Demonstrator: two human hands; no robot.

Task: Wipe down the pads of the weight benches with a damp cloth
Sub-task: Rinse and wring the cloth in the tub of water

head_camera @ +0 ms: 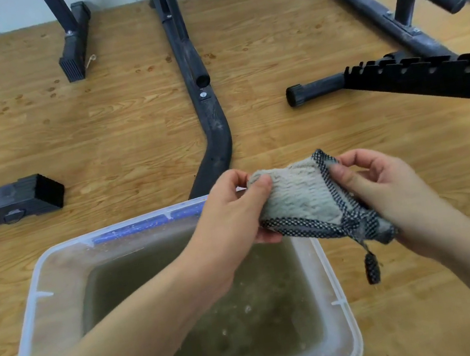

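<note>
Plainly, the left hand (232,209) and right hand (384,187) had their fingers (349,180) pinched on the cloth (296,198) over the far right corner of the tub (31,305); unwrung, it could drip murky water (200,292) onto the floor (128,139), later smearing pads.

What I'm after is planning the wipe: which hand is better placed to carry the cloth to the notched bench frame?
Probably the right hand. It pinches the cloth at its trimmed edge, and the notched bench frame lies on its side. The left hand grips the cloth, but sits over the tub, farther.
</note>
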